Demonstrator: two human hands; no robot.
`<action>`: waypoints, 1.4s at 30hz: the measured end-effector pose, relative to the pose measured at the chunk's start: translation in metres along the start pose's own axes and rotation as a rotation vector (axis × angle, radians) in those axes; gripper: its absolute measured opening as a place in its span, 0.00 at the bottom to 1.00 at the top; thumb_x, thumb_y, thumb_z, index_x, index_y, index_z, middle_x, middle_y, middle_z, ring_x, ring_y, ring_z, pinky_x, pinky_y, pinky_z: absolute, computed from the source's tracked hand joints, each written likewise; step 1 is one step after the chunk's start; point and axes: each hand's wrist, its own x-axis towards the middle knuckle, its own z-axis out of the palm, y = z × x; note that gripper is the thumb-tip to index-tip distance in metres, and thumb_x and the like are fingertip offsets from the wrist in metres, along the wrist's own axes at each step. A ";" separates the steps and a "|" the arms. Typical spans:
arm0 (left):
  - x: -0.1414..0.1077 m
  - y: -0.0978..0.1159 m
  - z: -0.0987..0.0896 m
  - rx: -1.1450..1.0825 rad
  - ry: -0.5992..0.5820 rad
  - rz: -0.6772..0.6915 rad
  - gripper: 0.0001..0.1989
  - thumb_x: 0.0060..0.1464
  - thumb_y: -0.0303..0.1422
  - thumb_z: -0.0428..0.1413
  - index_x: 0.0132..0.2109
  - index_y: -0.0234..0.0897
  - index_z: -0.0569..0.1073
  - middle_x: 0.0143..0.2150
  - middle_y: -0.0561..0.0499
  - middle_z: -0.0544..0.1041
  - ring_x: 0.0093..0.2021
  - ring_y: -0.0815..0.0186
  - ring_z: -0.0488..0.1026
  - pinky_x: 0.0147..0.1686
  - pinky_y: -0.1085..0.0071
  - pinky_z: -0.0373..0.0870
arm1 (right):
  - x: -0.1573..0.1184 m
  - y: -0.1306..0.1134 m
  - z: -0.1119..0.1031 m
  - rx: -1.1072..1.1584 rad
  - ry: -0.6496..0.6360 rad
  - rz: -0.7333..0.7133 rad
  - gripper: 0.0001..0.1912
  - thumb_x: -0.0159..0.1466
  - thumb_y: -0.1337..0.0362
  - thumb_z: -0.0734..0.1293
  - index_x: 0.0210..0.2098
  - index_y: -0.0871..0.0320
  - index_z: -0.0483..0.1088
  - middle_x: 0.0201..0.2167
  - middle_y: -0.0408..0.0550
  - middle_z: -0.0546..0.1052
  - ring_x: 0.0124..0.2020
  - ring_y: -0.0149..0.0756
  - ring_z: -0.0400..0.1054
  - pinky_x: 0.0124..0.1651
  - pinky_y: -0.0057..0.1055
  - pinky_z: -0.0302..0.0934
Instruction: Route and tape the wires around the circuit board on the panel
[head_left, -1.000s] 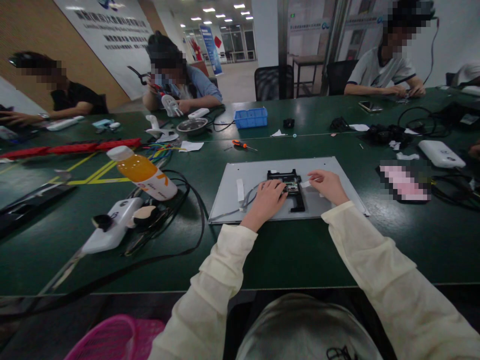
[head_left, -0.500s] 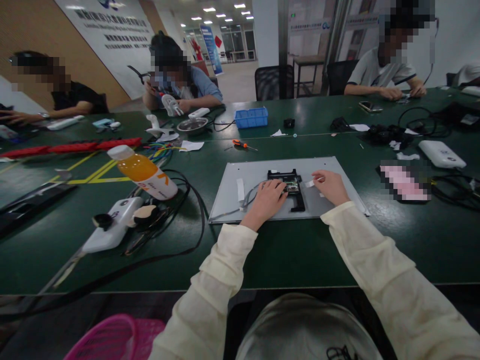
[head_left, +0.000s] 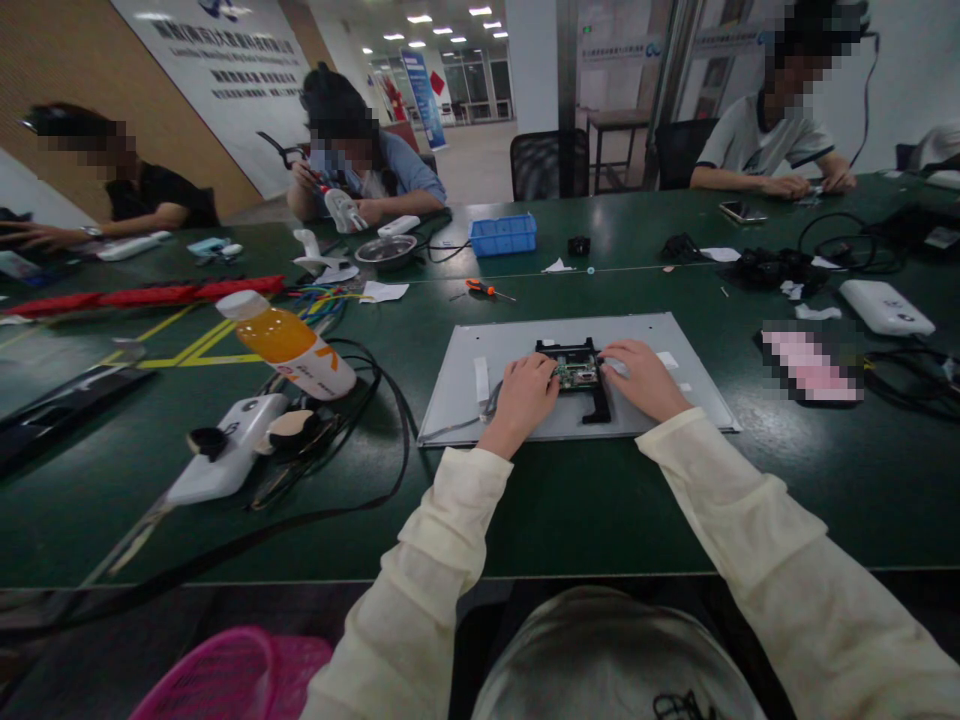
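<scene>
The bare left hand (head_left: 527, 393) has curled fingers at a green circuit board's (head_left: 576, 375) left edge; the bare right hand (head_left: 641, 378) meets the right side of the black plastic bracket (head_left: 598, 408) around it; whether either pinches, I cannot tell; both parts lie on a flat grey panel (head_left: 510, 345), atop a dark green table (head_left: 585, 510).

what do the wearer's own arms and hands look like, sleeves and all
Full-length, pale cream sleeves, loose and wrinkled, cover both forearms, with no printed markings visible. The left hand and right hand are bare and ungloved.
</scene>
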 end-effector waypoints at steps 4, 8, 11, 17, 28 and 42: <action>0.000 0.001 0.001 0.005 0.001 -0.011 0.13 0.59 0.31 0.47 0.49 0.38 0.70 0.47 0.46 0.72 0.49 0.60 0.68 0.49 0.62 0.62 | -0.001 -0.019 0.004 0.039 -0.068 -0.135 0.13 0.63 0.63 0.60 0.45 0.58 0.71 0.46 0.52 0.72 0.49 0.42 0.63 0.55 0.41 0.56; 0.003 -0.001 0.002 -0.046 0.020 -0.039 0.12 0.60 0.32 0.46 0.46 0.38 0.71 0.46 0.47 0.73 0.48 0.61 0.69 0.49 0.63 0.63 | -0.003 -0.026 0.006 0.055 -0.130 -0.166 0.14 0.63 0.65 0.60 0.47 0.57 0.70 0.46 0.52 0.73 0.49 0.42 0.64 0.53 0.43 0.58; 0.013 -0.010 0.002 -0.115 0.054 -0.065 0.12 0.59 0.31 0.46 0.46 0.38 0.71 0.46 0.47 0.73 0.46 0.62 0.70 0.48 0.66 0.65 | -0.004 -0.027 0.007 0.065 -0.141 -0.151 0.14 0.63 0.66 0.60 0.47 0.56 0.70 0.45 0.51 0.74 0.48 0.42 0.65 0.52 0.43 0.60; 0.062 -0.038 0.008 -0.146 0.079 -0.121 0.14 0.56 0.28 0.48 0.47 0.34 0.71 0.47 0.45 0.74 0.48 0.62 0.70 0.51 0.67 0.65 | -0.002 -0.026 0.009 0.087 -0.119 -0.140 0.14 0.62 0.66 0.61 0.47 0.56 0.70 0.44 0.51 0.74 0.47 0.41 0.65 0.51 0.41 0.61; 0.109 -0.057 0.032 -0.221 -0.175 -0.188 0.13 0.45 0.29 0.57 0.41 0.33 0.77 0.37 0.46 0.78 0.39 0.62 0.73 0.43 0.70 0.68 | 0.000 -0.028 0.009 0.071 -0.136 -0.143 0.14 0.63 0.66 0.60 0.48 0.56 0.69 0.46 0.51 0.73 0.48 0.42 0.65 0.52 0.42 0.60; 0.117 -0.070 0.034 -0.308 -0.045 -0.246 0.11 0.48 0.26 0.53 0.38 0.35 0.78 0.35 0.48 0.79 0.38 0.65 0.74 0.42 0.73 0.69 | 0.002 -0.033 0.009 0.072 -0.140 -0.108 0.15 0.63 0.66 0.60 0.49 0.54 0.68 0.46 0.50 0.73 0.49 0.43 0.65 0.51 0.43 0.61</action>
